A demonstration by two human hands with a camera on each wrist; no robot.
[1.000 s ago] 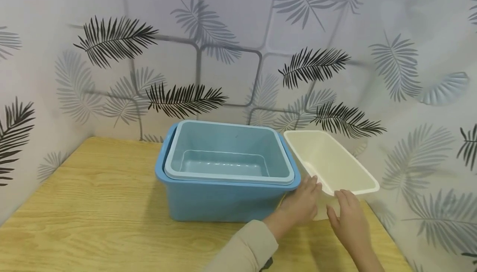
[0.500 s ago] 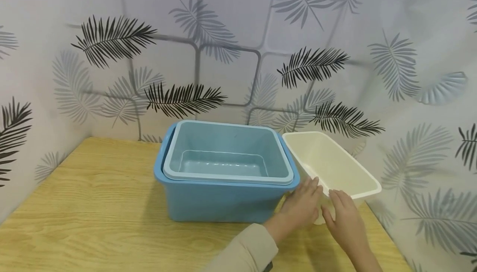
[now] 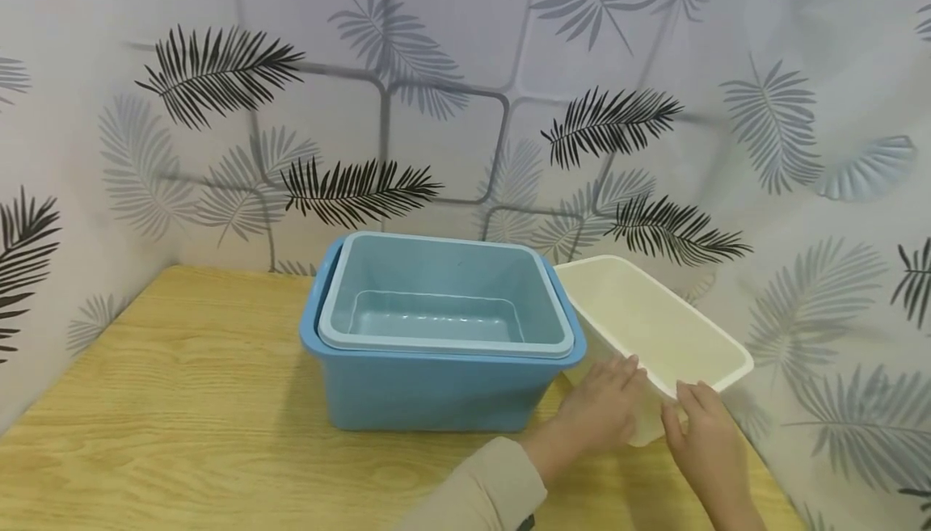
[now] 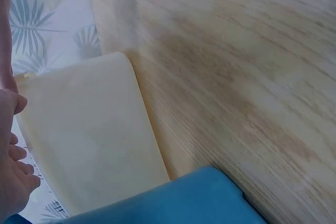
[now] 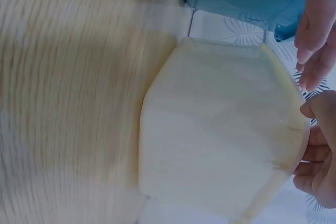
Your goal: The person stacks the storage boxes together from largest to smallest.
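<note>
A cream plastic storage bin [image 3: 658, 321] tilts at the right side of the table, its mouth facing up and away. My right hand [image 3: 709, 450] pinches its near rim, thumb outside and fingers over the edge in the right wrist view. The left hand [image 3: 604, 402] grips the bin's left rim near the front corner, fingertips bent at the edge and thumb hidden in the head view. Just left of it stands a larger blue bin [image 3: 436, 394] with a pale blue bin [image 3: 444, 347] nested inside.
The wood-grain table [image 3: 182, 402] extends left and in front of the bins. A leaf-patterned cloth [image 3: 451, 151] hangs behind and along the right side, close to the cream bin.
Both hands and the cream bin's near end have shifted slightly right and toward me, and the bin has tipped a little more. The blue bins have stayed in place.
</note>
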